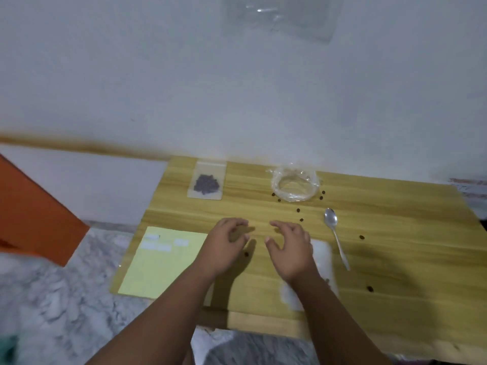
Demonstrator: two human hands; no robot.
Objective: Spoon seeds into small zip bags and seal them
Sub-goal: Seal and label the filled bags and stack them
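A small zip bag (207, 182) with dark seeds inside lies flat at the table's far left. A clear plastic wrap ring (294, 186) sits at the far middle, with several loose seeds (298, 210) scattered around it. A metal spoon (336, 234) lies on the table to the right of my hands. My left hand (226, 245) and my right hand (291, 247) hover side by side over the table's middle, fingers curled and apart, holding nothing. A white sheet or bag (322, 255) lies partly under my right hand. One seed (246, 254) rests between my hands.
A yellow paper pad (160, 262) lies at the near left of the wooden table (395, 259). An orange object (34, 212) stands on the marble floor to the left. A white wall backs the table. More seeds lie at the right.
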